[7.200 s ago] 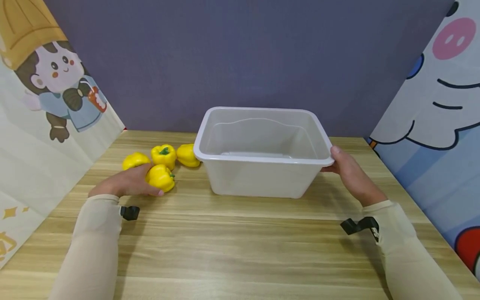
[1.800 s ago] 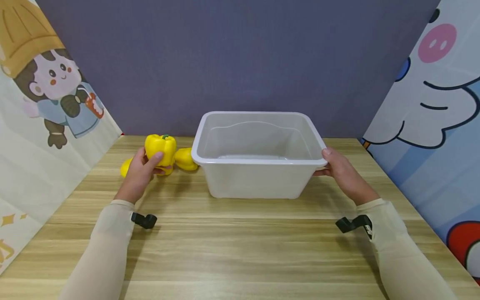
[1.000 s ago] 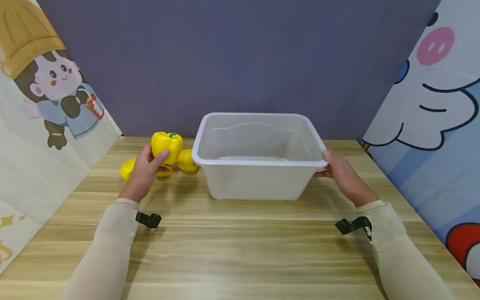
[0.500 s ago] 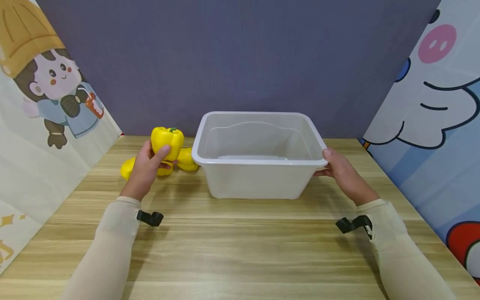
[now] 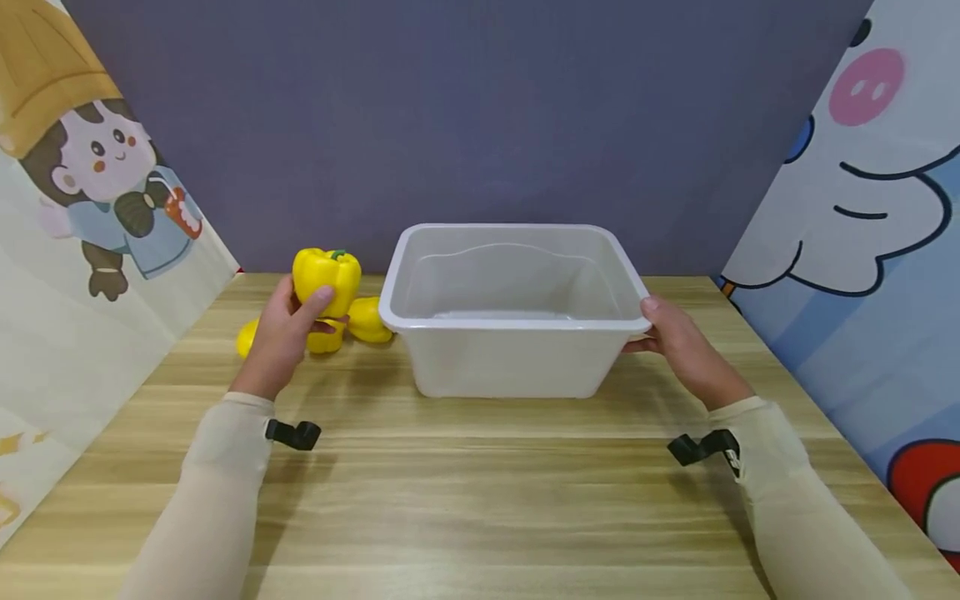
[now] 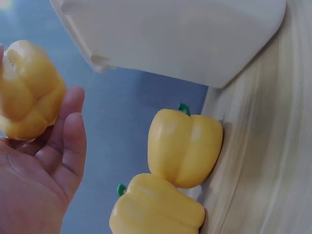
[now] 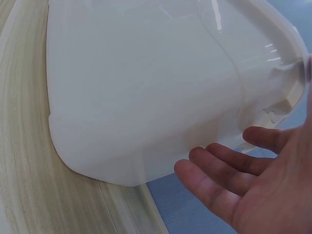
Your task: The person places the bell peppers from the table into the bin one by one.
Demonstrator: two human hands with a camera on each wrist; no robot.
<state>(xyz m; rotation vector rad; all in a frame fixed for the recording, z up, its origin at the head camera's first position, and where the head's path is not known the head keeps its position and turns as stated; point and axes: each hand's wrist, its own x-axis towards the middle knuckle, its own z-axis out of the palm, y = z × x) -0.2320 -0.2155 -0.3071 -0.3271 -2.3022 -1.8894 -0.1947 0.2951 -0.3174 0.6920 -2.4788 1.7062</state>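
Note:
In the head view my left hand (image 5: pixel 281 333) grips a yellow bell pepper (image 5: pixel 330 279), its green stem upward, raised above the other peppers. The left wrist view shows this bell pepper (image 6: pixel 30 92) resting against the curved fingers. Behind and below the hand lie more yellow bell peppers: one under the held one (image 5: pixel 326 337), one beside the bin (image 5: pixel 370 320) and one partly hidden by the hand (image 5: pixel 246 337). A white plastic bin (image 5: pixel 510 362) stands on the table. My right hand (image 5: pixel 686 346) holds its right rim, thumb on top and fingers underneath.
The wood-grain table (image 5: pixel 480 500) ends at a dark grey-blue panel (image 5: pixel 480 108) behind the bin. Cartoon-printed sheets flank it at the left (image 5: pixel 45 333) and right (image 5: pixel 885 333).
My left hand has taken the front bell pepper from the table and lifted it above the others, rising slightly over the last second. The right hand stays on the bin's rim.

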